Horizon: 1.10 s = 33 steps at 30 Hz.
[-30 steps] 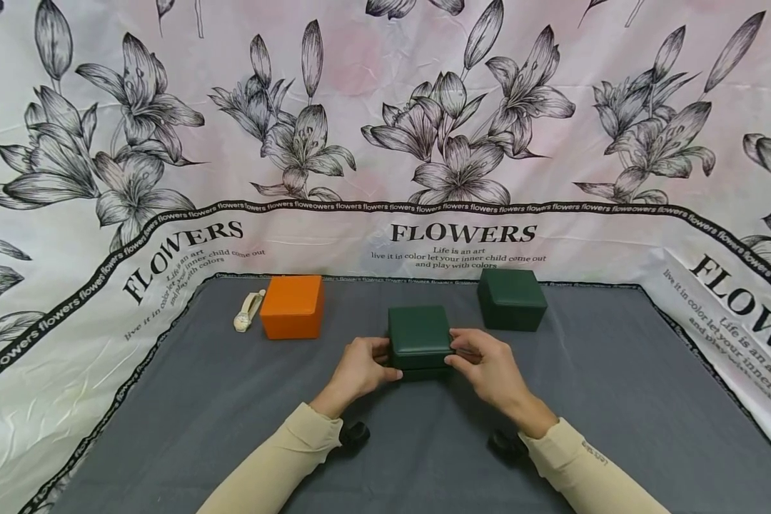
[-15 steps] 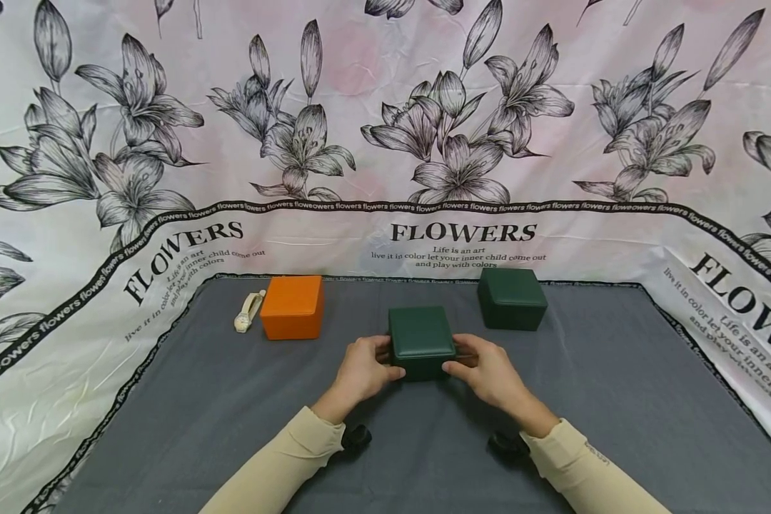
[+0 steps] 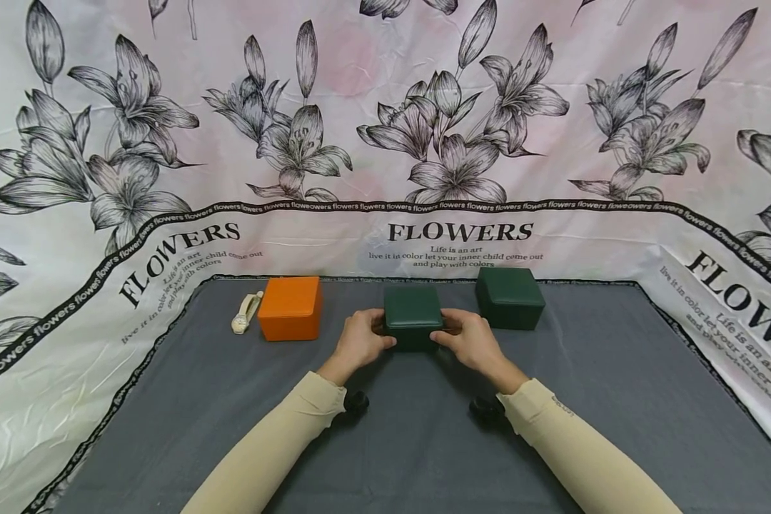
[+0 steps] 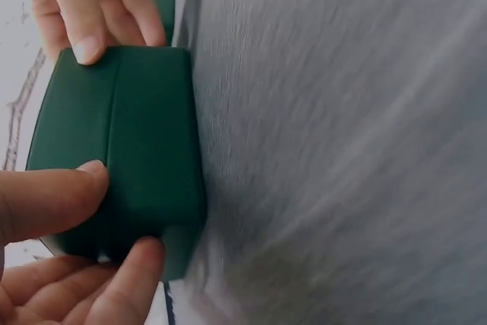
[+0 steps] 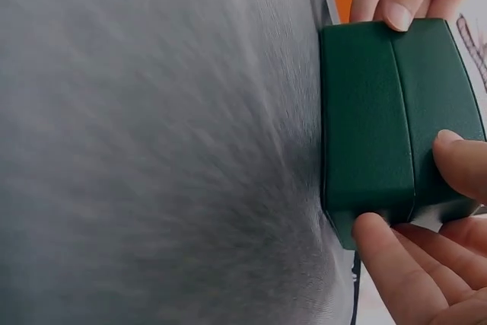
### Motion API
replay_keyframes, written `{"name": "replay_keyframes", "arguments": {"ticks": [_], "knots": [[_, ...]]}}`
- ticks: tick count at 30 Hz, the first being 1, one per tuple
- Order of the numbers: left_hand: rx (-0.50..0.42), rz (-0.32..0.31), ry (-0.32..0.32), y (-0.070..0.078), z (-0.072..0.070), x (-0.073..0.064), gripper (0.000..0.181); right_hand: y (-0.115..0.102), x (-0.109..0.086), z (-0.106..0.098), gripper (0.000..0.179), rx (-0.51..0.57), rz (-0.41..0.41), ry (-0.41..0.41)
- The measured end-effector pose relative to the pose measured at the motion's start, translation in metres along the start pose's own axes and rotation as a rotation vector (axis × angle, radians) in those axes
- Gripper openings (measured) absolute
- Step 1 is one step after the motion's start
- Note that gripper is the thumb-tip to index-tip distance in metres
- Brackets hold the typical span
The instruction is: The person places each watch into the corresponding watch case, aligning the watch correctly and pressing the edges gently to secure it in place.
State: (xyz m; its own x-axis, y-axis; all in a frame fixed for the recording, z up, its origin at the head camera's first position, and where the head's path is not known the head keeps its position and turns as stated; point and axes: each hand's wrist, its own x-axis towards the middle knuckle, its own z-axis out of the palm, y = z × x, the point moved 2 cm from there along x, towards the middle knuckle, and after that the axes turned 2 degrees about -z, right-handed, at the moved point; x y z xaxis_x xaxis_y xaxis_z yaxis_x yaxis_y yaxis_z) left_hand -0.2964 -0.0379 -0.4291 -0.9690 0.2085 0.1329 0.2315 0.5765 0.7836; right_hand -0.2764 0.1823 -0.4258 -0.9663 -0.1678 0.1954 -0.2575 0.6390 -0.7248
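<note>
A dark green leather-look box with a closed lid stands upright in the middle of the head view, towards the back of the grey cloth. My left hand grips its left side, thumb at the front corner and the other fingers along the side. On the opposite side my right hand holds it the same way. Both wrist views show the seam between lid and base, with thumbs on the front face near it. In the right wrist view the box sits close over the cloth.
An orange box stands to the left, with a light-strapped wristwatch beside it. A second green box is at the back right. Behind them rises a flower-printed cloth. The grey cloth covers the table.
The lid, slightly raised one second ago, came down flush on the base. Both hands have since moved the green box away from me, towards the back.
</note>
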Motion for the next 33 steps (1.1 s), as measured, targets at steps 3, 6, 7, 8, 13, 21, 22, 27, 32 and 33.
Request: {"name": "replay_keyframes", "arguments": {"ticks": [3,6,7,8,13,21,22,27,32,33], "knots": [[-0.005,-0.017,-0.003,-0.004,-0.001,0.014,0.055,0.000,0.013,0.001,0.061,-0.010,0.024,-0.001],[-0.014,-0.037,-0.011,-0.006,-0.003,0.027,0.055,0.001,0.026,0.002,0.061,-0.023,0.035,-0.004],[-0.013,-0.038,-0.013,-0.007,-0.003,0.031,0.055,0.002,0.030,0.002,0.062,-0.029,0.036,-0.004],[-0.012,-0.038,-0.016,-0.007,-0.003,0.035,0.054,0.003,0.034,0.002,0.062,-0.031,0.037,-0.005],[0.008,-0.025,-0.044,-0.008,-0.004,0.049,0.050,0.008,0.048,0.001,0.062,-0.028,0.055,-0.008],[0.045,-0.036,-0.049,-0.009,-0.004,0.045,0.059,0.007,0.046,-0.001,0.060,-0.039,0.063,-0.003],[0.043,-0.038,-0.048,-0.010,-0.004,0.042,0.060,0.005,0.043,-0.002,0.059,-0.034,0.066,0.009],[0.002,-0.015,-0.024,-0.007,-0.011,0.017,0.061,-0.005,0.023,-0.006,0.049,0.005,0.009,0.116],[-0.015,0.049,0.041,0.001,-0.026,-0.015,0.056,-0.018,0.007,-0.003,0.038,0.027,-0.103,0.157],[-0.020,0.067,0.055,0.003,-0.029,-0.021,0.054,-0.021,0.005,0.000,0.038,0.030,-0.120,0.157]]}}
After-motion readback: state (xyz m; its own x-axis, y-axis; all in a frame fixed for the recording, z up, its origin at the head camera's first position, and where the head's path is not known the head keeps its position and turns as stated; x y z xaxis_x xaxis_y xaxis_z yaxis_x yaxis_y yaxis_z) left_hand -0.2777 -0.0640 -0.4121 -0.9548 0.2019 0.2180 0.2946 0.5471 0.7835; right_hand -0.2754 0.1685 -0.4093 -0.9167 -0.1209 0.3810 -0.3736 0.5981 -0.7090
